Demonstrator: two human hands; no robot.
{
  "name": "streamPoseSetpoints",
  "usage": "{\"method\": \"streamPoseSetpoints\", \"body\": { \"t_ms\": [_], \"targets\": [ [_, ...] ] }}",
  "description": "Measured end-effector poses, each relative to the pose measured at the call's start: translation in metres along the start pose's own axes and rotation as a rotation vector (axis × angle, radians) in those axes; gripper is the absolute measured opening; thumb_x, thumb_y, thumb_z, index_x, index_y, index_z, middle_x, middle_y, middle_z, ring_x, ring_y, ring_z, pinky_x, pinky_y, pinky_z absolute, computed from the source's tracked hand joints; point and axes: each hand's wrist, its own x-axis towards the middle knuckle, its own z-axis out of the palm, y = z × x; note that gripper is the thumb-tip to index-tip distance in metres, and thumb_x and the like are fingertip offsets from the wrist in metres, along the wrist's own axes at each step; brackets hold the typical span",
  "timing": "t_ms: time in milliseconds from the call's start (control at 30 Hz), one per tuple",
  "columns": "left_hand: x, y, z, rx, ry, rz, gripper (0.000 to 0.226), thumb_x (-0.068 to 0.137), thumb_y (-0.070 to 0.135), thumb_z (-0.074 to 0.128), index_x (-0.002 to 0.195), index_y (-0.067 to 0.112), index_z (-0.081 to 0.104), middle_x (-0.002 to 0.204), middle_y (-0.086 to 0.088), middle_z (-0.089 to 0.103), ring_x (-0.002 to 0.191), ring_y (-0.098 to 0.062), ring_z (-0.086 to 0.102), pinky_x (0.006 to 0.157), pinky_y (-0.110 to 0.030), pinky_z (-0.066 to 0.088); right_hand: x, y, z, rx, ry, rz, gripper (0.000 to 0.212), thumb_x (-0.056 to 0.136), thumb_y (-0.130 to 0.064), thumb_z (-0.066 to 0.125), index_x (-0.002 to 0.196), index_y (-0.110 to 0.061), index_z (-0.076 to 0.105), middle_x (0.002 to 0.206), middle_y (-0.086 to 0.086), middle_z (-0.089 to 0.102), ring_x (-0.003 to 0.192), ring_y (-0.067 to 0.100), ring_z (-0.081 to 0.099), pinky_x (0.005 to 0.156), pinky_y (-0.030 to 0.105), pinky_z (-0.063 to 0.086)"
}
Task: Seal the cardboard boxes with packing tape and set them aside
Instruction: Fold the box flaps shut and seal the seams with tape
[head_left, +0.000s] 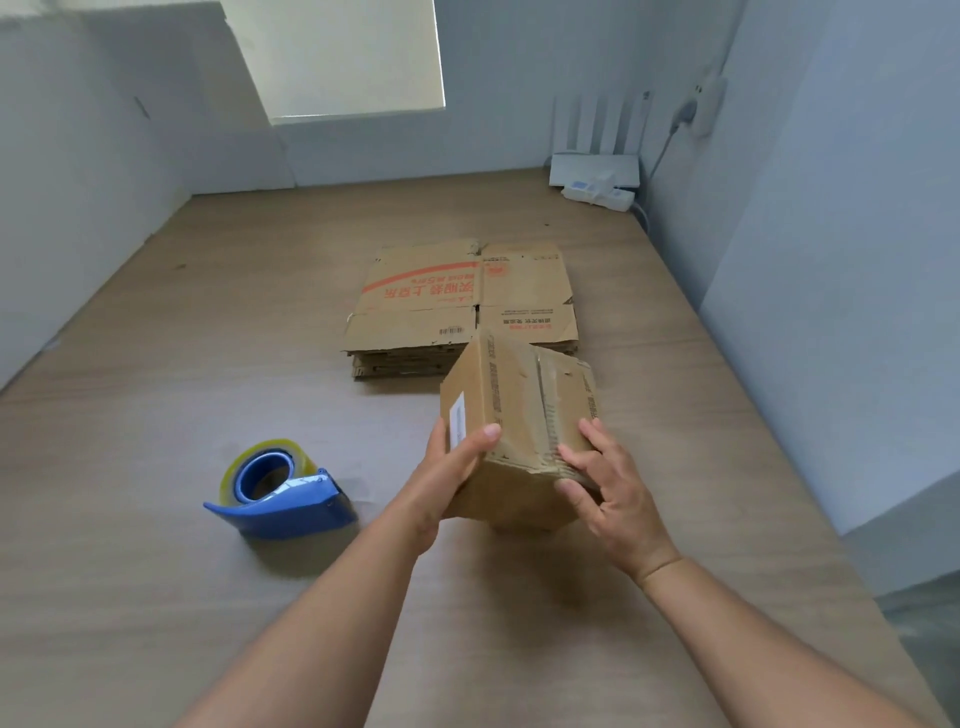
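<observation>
1 wide-angle camera, worn on the head, is looking forward and down across the wooden surface (156, 571), sitting close above the small cardboard box (514, 410), with the wall (493, 104) standing well behind that box.

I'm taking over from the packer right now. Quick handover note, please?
Left hand grips the cardboard box by its left side.
Right hand holds its near right edge, fingers curled.
Box tilted above the table; a tape strip seems to cross its top.
Tape dispenser lies to its left; flattened boxes stacked behind.
Done: none set aside in view. Left: check the seal, set it aside, do the flat ones.
</observation>
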Motion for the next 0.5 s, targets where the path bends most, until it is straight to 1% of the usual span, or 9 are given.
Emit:
{"method": "streamPoseSetpoints", "body": {
  "t_ms": [67,100,133,200,267,333,367,433,500],
  "targets": [
    [-0.007,-0.005,-0.011,-0.024,0.014,-0.044,0.064,0.085,0.059,0.056,0.139,0.033,0.034,0.121,0.0,0.056,0.106,-0.019,0.059,0.079,-0.033,0.055,0.006,-0.01,0.005,-0.053,-0.045,-0.04,0.054,0.09,-0.059,0.045,0.111,-0.016,0.068,0.139,0.016,0.05,0.136,0.028,0.036,0.112,0.035,0.029],
    [-0.009,-0.009,-0.018,-0.035,0.044,-0.093,0.051,0.092,0.052,0.049,0.136,0.03,0.038,0.118,-0.001,0.057,0.106,-0.019,0.057,0.081,-0.033,0.052,0.009,-0.017,0.011,-0.105,-0.065,-0.069,0.048,0.088,-0.055,0.048,0.11,-0.018,0.069,0.137,0.017,0.051,0.134,0.031,0.039,0.109,0.039,0.031],
    [-0.009,-0.015,-0.026,-0.033,0.092,-0.136,0.046,0.095,0.048,0.044,0.136,0.027,0.04,0.118,-0.002,0.057,0.109,-0.02,0.055,0.089,-0.035,0.048,0.012,-0.024,0.018,-0.169,-0.08,-0.105,0.044,0.085,-0.052,0.05,0.108,-0.019,0.07,0.135,0.017,0.054,0.131,0.032,0.043,0.106,0.042,0.034],
    [-0.007,-0.024,-0.037,0.045,0.214,-0.144,0.045,0.099,0.042,0.039,0.141,0.026,0.039,0.129,-0.002,0.054,0.119,-0.021,0.049,0.105,-0.041,0.039,0.017,-0.037,0.035,-0.276,-0.089,-0.164,0.041,0.081,-0.049,0.05,0.1,-0.02,0.072,0.129,0.019,0.058,0.125,0.035,0.051,0.1,0.047,0.038],
    [-0.008,-0.026,-0.043,0.176,0.282,0.01,0.048,0.101,0.038,0.039,0.148,0.032,0.029,0.14,0.006,0.046,0.125,-0.015,0.044,0.109,-0.038,0.034,0.023,-0.046,0.046,-0.31,-0.094,-0.166,0.041,0.079,-0.048,0.048,0.095,-0.019,0.073,0.125,0.02,0.061,0.121,0.038,0.054,0.097,0.048,0.041],
    [-0.015,-0.024,-0.046,0.313,0.249,0.208,0.058,0.099,0.036,0.046,0.151,0.035,0.018,0.144,0.014,0.035,0.127,-0.004,0.034,0.108,-0.028,0.03,0.027,-0.051,0.051,-0.318,-0.099,-0.157,0.042,0.079,-0.048,0.047,0.094,-0.019,0.073,0.124,0.021,0.061,0.12,0.04,0.055,0.096,0.049,0.043],
    [-0.016,-0.025,-0.048,0.425,0.217,0.264,0.064,0.097,0.039,0.05,0.151,0.037,0.016,0.147,0.016,0.028,0.13,-0.002,0.03,0.108,-0.029,0.029,0.029,-0.051,0.052,-0.32,-0.108,-0.156,0.042,0.079,-0.049,0.047,0.094,-0.019,0.072,0.125,0.022,0.06,0.121,0.04,0.054,0.095,0.05,0.043],
    [-0.017,-0.033,-0.054,0.709,0.193,0.254,0.07,0.091,0.049,0.055,0.149,0.043,0.017,0.153,0.015,0.017,0.137,-0.006,0.027,0.108,-0.032,0.033,0.03,-0.05,0.05,-0.341,-0.132,-0.178,0.04,0.078,-0.05,0.054,0.097,-0.019,0.072,0.127,0.022,0.059,0.123,0.04,0.052,0.096,0.051,0.042],
    [-0.016,-0.039,-0.061,0.927,0.226,0.224,0.067,0.09,0.052,0.053,0.146,0.052,0.014,0.154,0.012,0.02,0.134,-0.011,0.036,0.1,-0.033,0.043,0.03,-0.049,0.048,-0.377,-0.156,-0.207,0.037,0.072,-0.042,0.076,0.099,-0.018,0.07,0.128,0.023,0.057,0.123,0.041,0.051,0.095,0.054,0.042]
  ]
}}
